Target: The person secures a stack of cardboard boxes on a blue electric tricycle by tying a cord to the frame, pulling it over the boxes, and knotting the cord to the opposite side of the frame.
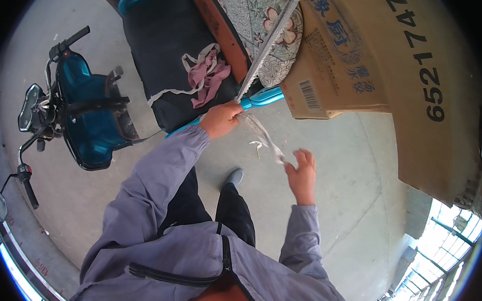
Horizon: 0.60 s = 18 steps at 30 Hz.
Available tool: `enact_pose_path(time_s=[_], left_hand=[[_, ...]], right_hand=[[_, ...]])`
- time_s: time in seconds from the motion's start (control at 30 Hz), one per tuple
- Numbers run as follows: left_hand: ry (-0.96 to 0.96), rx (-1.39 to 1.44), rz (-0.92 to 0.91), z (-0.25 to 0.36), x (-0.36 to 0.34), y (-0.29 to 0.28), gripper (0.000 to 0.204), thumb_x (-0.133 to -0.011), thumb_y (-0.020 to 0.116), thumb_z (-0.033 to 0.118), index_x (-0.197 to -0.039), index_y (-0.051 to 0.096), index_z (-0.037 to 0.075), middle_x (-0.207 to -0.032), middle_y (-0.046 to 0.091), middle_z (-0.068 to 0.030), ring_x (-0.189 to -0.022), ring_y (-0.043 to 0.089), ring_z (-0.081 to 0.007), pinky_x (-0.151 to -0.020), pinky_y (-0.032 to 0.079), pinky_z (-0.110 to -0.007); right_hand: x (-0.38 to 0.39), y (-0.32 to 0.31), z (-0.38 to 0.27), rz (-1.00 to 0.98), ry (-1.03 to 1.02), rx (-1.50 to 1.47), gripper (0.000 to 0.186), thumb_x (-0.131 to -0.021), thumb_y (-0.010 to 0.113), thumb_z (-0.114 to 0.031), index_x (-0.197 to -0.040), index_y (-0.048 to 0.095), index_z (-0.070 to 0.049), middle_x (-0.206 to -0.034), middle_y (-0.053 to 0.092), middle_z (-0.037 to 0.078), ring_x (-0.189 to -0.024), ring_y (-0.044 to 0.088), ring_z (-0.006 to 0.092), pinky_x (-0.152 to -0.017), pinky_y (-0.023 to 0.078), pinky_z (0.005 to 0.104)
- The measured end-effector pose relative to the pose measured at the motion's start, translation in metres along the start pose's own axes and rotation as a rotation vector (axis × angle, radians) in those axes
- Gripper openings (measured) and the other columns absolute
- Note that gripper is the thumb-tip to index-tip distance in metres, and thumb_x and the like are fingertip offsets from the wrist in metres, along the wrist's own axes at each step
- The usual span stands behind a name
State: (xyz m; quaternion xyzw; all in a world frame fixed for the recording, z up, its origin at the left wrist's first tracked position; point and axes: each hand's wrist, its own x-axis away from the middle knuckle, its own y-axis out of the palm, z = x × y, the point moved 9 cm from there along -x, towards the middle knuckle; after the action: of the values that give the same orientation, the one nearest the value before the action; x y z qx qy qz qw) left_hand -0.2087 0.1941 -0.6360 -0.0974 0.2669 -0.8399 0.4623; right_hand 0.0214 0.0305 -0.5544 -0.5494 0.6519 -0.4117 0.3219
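Note:
A whitish woven strap [272, 35] comes down taut from the top of the view, past a floral cushion and the cardboard boxes, to a bright blue metal tube [269, 96]. At that tube my left hand [221, 119] is closed round the strap. From there its loose tail slants down to the right, where my right hand [301, 174] pinches the end between thumb and fingers. How the strap passes round the tube is hidden behind my left hand.
Left of the boxes is a black padded seat [166, 45] bearing a crumpled pink cloth [211, 77]. The floral cushion [278, 26] lies beside a large cardboard box [352, 84]. At left stands a teal three-wheeler front [81, 118] with handlebars. A white scrap lies on the concrete floor.

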Motion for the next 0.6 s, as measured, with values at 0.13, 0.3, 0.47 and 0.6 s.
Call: enact_pose_path(time_s=[0.13, 0.3, 0.47, 0.6], left_hand=[[0.007, -0.071, -0.022, 0.007, -0.002, -0.003, 0.02, -0.083, 0.062, 0.014, -0.1, 0.064, 0.004, -0.1, 0.064, -0.0132, -0.086, 0.065, -0.0362, -0.073, 0.051, -0.044], [-0.153, -0.081, -0.098, 0.011, -0.017, -0.005, 0.019, -0.084, 0.063, 0.021, -0.09, 0.063, 0.002, -0.088, 0.065, -0.0159, -0.081, 0.064, -0.0384, -0.068, 0.049, -0.047], [-0.209, 0.131, -0.152, -0.005, -0.017, -0.006, 0.018, -0.084, 0.064, 0.017, -0.089, 0.062, 0.0, -0.071, 0.059, -0.014, -0.064, 0.061, -0.0241, -0.061, 0.047, -0.038], [-0.174, 0.237, -0.178, -0.003, -0.018, -0.01, 0.016, -0.083, 0.065, 0.012, -0.093, 0.063, -0.001, -0.07, 0.058, -0.0098, -0.061, 0.056, -0.0152, -0.058, 0.045, -0.033]], right_hand=[[-0.051, 0.061, -0.078, -0.125, 0.094, -0.468, 0.059, -0.077, 0.076, -0.006, -0.132, 0.054, -0.001, -0.125, 0.058, 0.017, -0.089, 0.066, 0.0224, -0.075, 0.055, 0.0335], [-0.095, 0.127, -0.088, -0.119, 0.108, -0.683, 0.06, -0.078, 0.073, -0.003, -0.134, 0.054, 0.0, -0.099, 0.065, 0.011, -0.071, 0.061, 0.0143, -0.064, 0.051, 0.03], [-0.093, 0.159, -0.053, -0.339, 0.303, -1.03, 0.036, -0.086, 0.068, -0.003, -0.122, 0.063, -0.002, -0.076, 0.061, 0.0, -0.059, 0.051, 0.0063, -0.054, 0.043, 0.0248], [-0.097, 0.149, -0.064, -0.344, 0.328, -1.167, 0.029, -0.088, 0.067, -0.004, -0.117, 0.063, -0.002, -0.08, 0.062, 0.002, -0.06, 0.053, 0.0075, -0.055, 0.046, 0.0248]])
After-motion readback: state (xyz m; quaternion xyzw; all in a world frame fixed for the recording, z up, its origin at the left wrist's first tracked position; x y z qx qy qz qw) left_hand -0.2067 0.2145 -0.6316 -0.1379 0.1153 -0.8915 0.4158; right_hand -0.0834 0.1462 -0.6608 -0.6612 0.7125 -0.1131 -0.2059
